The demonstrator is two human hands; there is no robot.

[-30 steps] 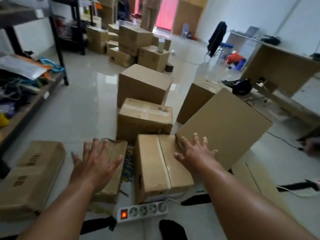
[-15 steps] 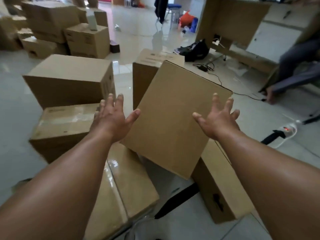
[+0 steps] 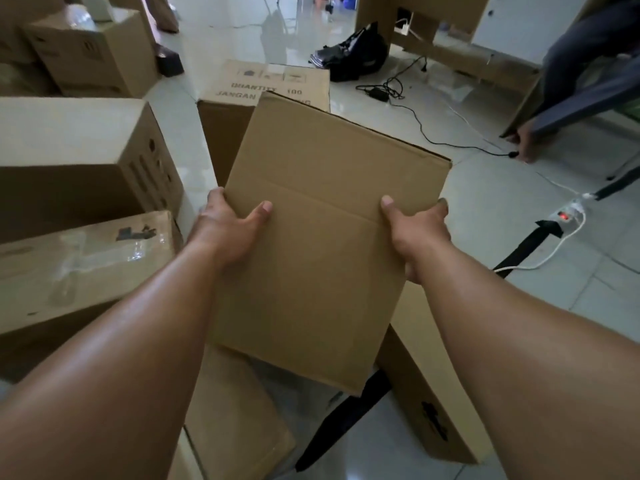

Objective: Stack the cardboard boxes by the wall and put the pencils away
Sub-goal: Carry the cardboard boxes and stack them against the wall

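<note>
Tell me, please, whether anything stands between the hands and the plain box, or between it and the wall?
Nothing does at the hands: the left hand and right hand grip the plain box by its sides. The wall spot is out of view. A printed box stands just behind it, and cables cross the floor at right.

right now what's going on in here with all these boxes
A person is holding a plain cardboard box by its two side edges, left hand on one, right hand on the other, thumbs on its top face. The box is tilted over other boxes lying on the floor. A printed box stands just behind it and a taped box sits to the left. No pencils are in view.
</note>
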